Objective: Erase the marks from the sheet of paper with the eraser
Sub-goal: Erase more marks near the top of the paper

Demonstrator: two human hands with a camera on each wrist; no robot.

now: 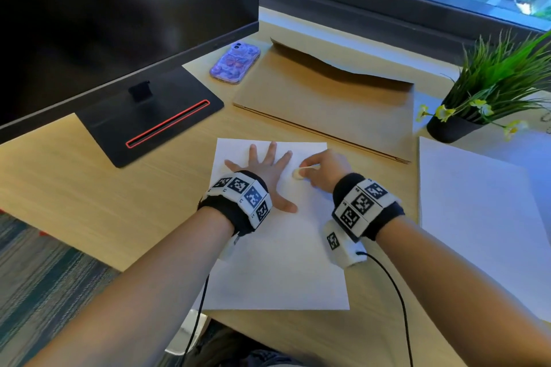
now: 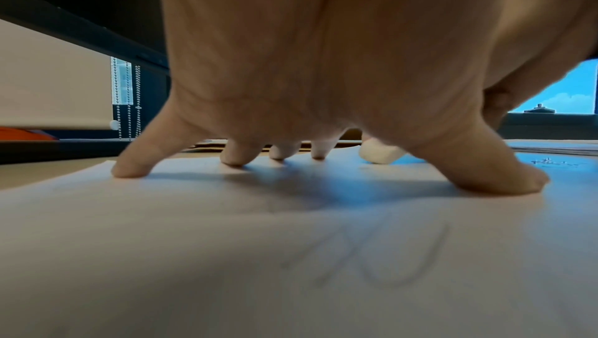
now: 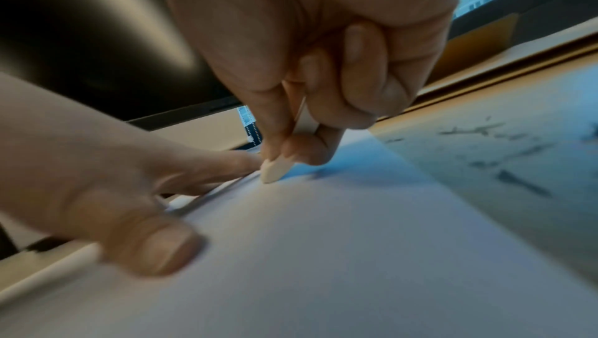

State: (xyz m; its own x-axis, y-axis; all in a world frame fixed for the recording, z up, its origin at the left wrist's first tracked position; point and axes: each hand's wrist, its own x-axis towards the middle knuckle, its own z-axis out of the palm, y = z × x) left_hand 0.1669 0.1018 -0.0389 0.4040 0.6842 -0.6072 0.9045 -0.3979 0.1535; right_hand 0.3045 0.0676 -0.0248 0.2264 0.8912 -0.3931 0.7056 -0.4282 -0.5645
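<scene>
A light wood-grain desk [image 1: 74, 188] carries everything. On it lie a white sheet of paper [image 1: 277, 277] near the front edge, a second white sheet [image 1: 477, 217] just to its right, and a flat brown cardboard envelope [image 1: 328, 98] behind them — its flap open. A black monitor base [image 1: 155, 119] (red-trimmed slot) stands at left, a purple phone [image 1: 234, 61] beside it, a potted plant [image 1: 453, 128] at right.

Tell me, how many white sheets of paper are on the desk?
2. One sheet lies under both hands; another sheet lies to its right, beside the potted plant. It may be a stack.
</scene>
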